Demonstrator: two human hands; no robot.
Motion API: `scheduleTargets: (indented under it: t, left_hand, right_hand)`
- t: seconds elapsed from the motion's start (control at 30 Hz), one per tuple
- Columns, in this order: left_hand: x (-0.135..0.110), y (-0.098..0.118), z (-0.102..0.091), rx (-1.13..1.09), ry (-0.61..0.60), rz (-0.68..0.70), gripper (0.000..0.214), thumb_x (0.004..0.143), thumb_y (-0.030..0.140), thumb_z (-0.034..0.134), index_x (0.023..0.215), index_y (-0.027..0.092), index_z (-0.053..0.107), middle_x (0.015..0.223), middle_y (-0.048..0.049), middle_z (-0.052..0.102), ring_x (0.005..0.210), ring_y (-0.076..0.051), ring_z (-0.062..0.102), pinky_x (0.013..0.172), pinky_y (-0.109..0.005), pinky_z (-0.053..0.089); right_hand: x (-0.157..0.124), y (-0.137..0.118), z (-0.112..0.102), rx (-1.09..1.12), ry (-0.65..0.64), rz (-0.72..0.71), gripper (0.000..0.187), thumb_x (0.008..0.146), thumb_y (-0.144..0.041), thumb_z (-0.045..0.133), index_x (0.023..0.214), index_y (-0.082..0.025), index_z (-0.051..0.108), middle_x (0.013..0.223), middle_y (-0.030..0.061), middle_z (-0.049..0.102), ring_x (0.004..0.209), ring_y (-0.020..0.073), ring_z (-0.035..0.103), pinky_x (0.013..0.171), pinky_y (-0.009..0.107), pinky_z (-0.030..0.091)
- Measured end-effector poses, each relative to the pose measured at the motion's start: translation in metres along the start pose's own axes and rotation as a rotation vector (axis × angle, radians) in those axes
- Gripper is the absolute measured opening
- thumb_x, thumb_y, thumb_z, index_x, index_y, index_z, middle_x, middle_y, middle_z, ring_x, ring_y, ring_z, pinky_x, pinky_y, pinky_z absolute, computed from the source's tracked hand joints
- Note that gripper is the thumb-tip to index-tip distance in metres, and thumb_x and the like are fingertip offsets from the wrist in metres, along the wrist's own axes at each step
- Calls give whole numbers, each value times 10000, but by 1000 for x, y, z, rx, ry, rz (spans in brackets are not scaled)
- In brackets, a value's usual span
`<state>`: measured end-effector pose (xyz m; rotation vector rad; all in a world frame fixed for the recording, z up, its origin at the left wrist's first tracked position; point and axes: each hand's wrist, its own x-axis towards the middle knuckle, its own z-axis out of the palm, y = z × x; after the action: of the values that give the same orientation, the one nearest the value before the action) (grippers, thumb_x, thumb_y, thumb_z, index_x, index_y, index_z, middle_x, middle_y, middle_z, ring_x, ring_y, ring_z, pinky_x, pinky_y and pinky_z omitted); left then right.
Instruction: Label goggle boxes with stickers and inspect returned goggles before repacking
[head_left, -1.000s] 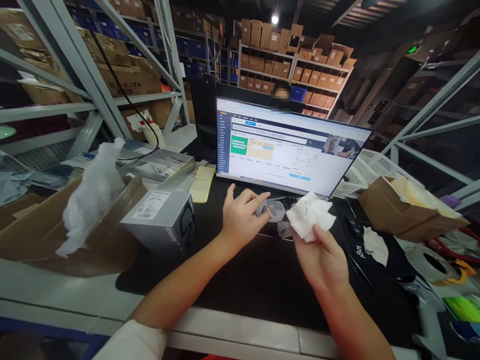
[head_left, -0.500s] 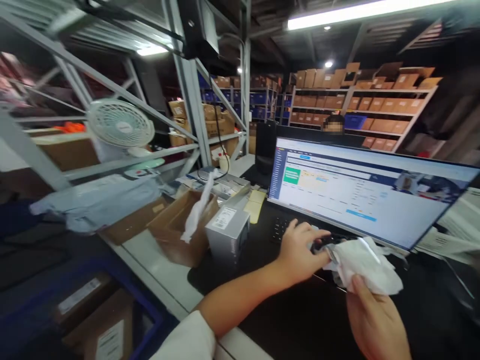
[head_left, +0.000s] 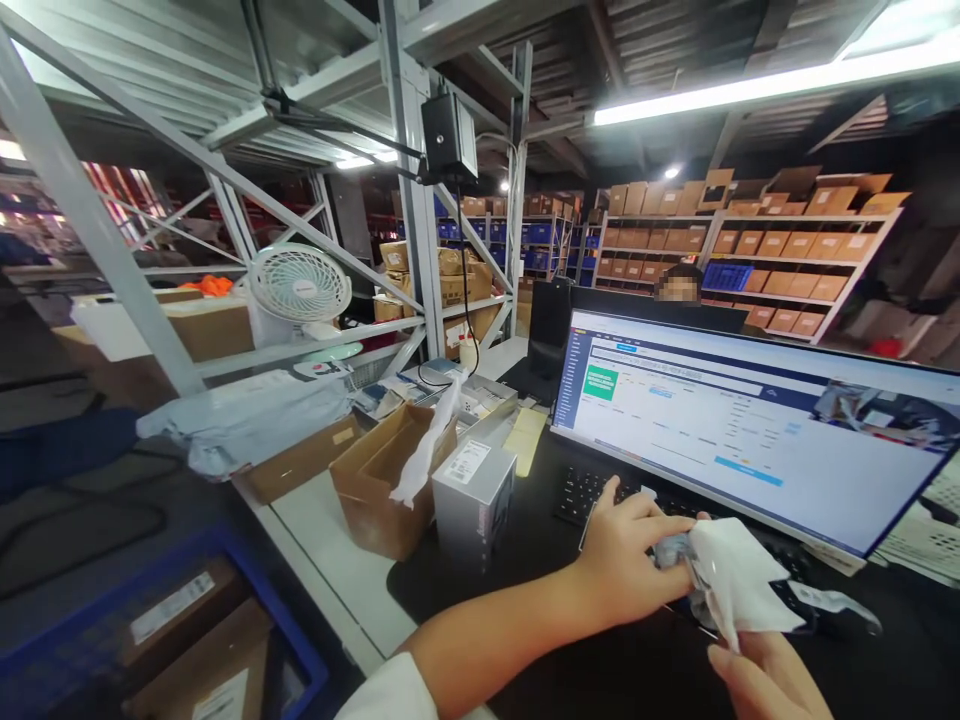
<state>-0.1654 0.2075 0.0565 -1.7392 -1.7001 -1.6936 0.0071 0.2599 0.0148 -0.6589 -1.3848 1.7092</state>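
My left hand (head_left: 626, 555) is closed in a pinch on a small grey crinkled plastic item (head_left: 673, 550) above the black keyboard (head_left: 592, 493). My right hand (head_left: 765, 680) sits low at the bottom right edge, fingers curled round a white crumpled wipe (head_left: 731, 585) that touches the grey item. Both hands hover over the black desk mat (head_left: 525, 580), just in front of the lit monitor (head_left: 750, 425).
A grey product box (head_left: 472, 492) and an open cardboard box (head_left: 379, 485) with white foam wrap (head_left: 431, 450) stand left of the mat. A small desk fan (head_left: 298, 285), a grey mailer bag (head_left: 240, 420) and steel racking (head_left: 409, 180) fill the left. A person's head (head_left: 679, 285) shows behind the monitor.
My view has swung up and to the left, showing the fan and racking. Both hands stayed together in front of the monitor, the left still pinching the grey item against the wipe.
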Motion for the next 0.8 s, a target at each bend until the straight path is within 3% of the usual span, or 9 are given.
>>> scheduleTargets:
  t: [0.07,0.2,0.3,0.43,0.63,0.8]
  left_hand:
    - [0,-2,-1,18,-8,11,414,712,378,804,1111,268,786,826,-30,699,728,-186,678,1214,-595,257]
    - [2,-2,-4,23,-22,22,407,720,364,808,1112,257,780,845,-33,714,734,-184,686,1213,-602,253]
    - [5,3,-9,53,-30,53,350,766,328,773,1103,230,774,861,-38,723,774,-187,688,1199,-603,275]
    - [9,6,-14,123,-50,74,292,817,255,705,1103,226,759,860,-24,715,793,-182,681,1184,-615,284]
    - [13,3,-16,157,-11,134,280,824,193,692,1098,200,747,868,-16,712,775,-170,676,1162,-630,304]
    - [21,-7,-17,96,16,52,259,822,211,712,1077,219,758,826,1,688,766,-163,657,1155,-614,334]
  right_hand:
    - [-5,-9,3,9,6,97,655,606,-403,851,1249,-367,731,1328,130,680,1323,431,560,1095,597,496]
    - [-11,-29,10,82,10,-38,638,639,-393,810,1269,-405,707,1380,113,645,1382,409,504,1132,600,448]
    - [-12,-37,24,131,5,-112,568,695,-386,798,1256,-331,720,1362,114,662,1383,390,511,1199,597,345]
    - [-4,-39,42,39,-152,-51,608,716,-331,822,1302,-241,685,1308,101,701,1389,365,503,1245,619,190]
    - [-7,-54,44,272,-187,-149,574,735,-299,798,1296,-244,692,1321,79,699,1420,321,477,1252,551,238]
    - [-6,-65,42,330,-70,-154,473,792,-304,779,1256,-232,722,1324,104,694,1342,342,558,1214,587,309]
